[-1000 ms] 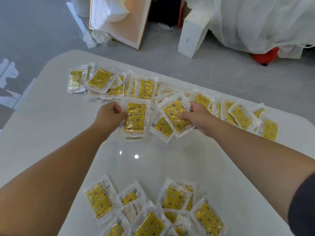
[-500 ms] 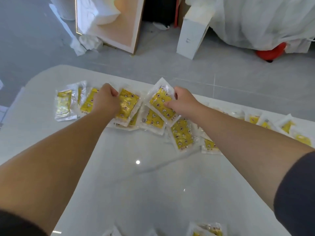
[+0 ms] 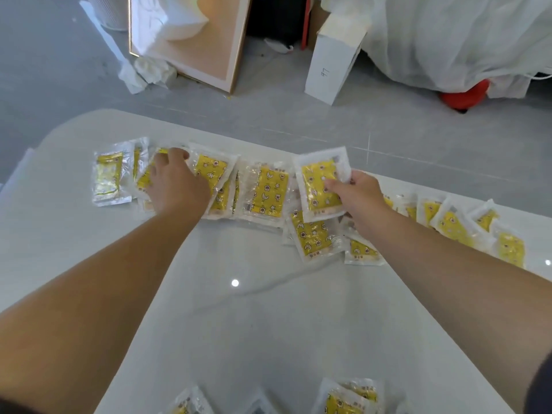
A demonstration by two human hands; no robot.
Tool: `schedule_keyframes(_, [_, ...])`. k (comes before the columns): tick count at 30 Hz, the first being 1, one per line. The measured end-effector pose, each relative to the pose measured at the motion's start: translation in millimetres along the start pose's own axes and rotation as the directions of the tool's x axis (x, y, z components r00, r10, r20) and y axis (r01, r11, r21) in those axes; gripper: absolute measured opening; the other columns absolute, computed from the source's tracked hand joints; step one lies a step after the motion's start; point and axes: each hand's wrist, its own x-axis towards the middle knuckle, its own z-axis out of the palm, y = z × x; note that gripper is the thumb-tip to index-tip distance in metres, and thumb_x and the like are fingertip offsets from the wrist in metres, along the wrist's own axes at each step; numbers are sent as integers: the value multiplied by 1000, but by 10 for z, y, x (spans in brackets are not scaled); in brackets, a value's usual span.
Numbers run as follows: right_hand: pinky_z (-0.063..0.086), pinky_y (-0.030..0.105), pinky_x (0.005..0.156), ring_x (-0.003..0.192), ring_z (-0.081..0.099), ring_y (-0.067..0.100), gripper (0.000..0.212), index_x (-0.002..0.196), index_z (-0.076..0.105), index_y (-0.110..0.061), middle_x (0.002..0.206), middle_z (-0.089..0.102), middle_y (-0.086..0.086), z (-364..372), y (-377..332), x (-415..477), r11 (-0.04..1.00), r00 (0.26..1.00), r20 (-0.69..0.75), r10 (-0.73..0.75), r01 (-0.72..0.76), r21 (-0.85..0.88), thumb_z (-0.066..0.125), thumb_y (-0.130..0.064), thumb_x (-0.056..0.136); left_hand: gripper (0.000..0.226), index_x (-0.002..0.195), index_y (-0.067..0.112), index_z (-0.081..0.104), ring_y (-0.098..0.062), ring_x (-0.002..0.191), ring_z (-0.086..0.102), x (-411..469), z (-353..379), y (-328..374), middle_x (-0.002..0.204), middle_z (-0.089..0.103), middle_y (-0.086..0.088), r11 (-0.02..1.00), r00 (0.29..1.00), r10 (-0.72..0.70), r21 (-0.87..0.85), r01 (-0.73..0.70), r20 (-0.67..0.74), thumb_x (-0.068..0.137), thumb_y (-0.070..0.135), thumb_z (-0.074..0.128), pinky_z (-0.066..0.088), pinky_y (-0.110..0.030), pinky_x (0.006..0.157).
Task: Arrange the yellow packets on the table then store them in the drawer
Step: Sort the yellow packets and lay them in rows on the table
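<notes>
Several yellow packets in clear wrappers lie in an overlapping row along the far edge of the white table (image 3: 239, 324). My left hand (image 3: 176, 183) rests palm down on the packets at the left end, fingers spread over one packet (image 3: 210, 174). My right hand (image 3: 357, 195) pinches a yellow packet (image 3: 321, 180) by its right edge, over the middle of the row. One packet (image 3: 270, 191) lies flat between my hands. More packets (image 3: 349, 398) sit at the near edge, partly cut off. No drawer is in view.
Beyond the table's far edge is grey floor with a leaning framed board (image 3: 191, 46), a white box (image 3: 331, 67), crumpled paper (image 3: 152, 70), a white cloth cover (image 3: 448, 40) and something red (image 3: 463, 95) beneath it.
The view has shifted down and closer. My left hand has flattened onto the left packets, letting go of the one it held. My right hand has carried its packet rightward over the row.
</notes>
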Motion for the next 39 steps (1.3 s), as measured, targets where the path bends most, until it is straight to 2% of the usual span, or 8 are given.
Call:
schedule_keyframes(1, [56,38,71,91,67,25,21,104,65,-9,104,70,11,-70,83,-26,998,998,3,56,-56,20,70,-19,86,45,128,13,46,-31,123,42,-87,18,22,134,42,-11,999,999,36,-9,-36,9,85,7,55,39,-47,99])
schedule_keyframes(4, [57,46,83,94,67,27,13,95,65,-17,101,69,9,-178,331,-54,987,988,-18,151,-149,59,71,-14,85,42,124,14,49,-29,119,44,-376,142,78,129,46,-9,981,979,193,3,-193,73,82,5,54,39,-46,99])
schedule_keyframes(6, [55,40,79,93,65,27,16,96,63,-14,100,68,9,-193,438,-57,990,987,-77,141,-141,13,72,-17,83,40,122,16,50,-27,119,44,-562,247,110,129,46,-6,950,946,303,46,-309,113,83,7,55,37,-44,100])
schedule_keyframes(9, [43,29,60,89,62,26,30,103,59,-10,100,65,9,-209,518,-31,988,985,-160,71,-91,-122,74,-24,81,37,119,19,50,-24,121,43,-773,385,144,127,46,-3,903,907,402,110,-415,123,83,10,57,32,-42,102])
schedule_keyframes(14, [43,33,68,93,58,23,38,118,49,-18,110,57,1,-340,489,-178,822,967,-153,-203,83,-564,66,-29,86,36,120,20,50,-23,125,42,-962,426,209,128,46,-1,882,902,406,196,-429,148,85,12,55,13,-52,115])
schedule_keyframes(20, [41,31,71,91,56,17,20,111,52,-21,109,57,-4,-520,759,-658,728,955,51,-292,256,-636,57,-25,91,32,118,22,52,-22,127,40,-1368,304,214,128,48,1,906,905,364,143,-399,221,87,15,55,17,-48,116])
schedule_keyframes(30, [47,29,74,88,55,13,21,116,51,-25,111,55,-10,-934,1719,-1629,512,847,512,-141,506,-694,51,-27,95,21,108,24,58,-17,117,48,-2796,291,-264,120,55,6,939,897,300,67,-338,324,88,17,56,25,-43,113])
schedule_keyframes(39, [49,30,80,113,48,15,37,126,45,-27,127,47,-5,-1314,2326,-1977,385,790,610,-67,584,-714,55,-22,90,33,122,28,50,-13,114,50,-3772,395,-451,125,53,9,908,783,265,127,-398,563,89,28,56,36,-33,102])
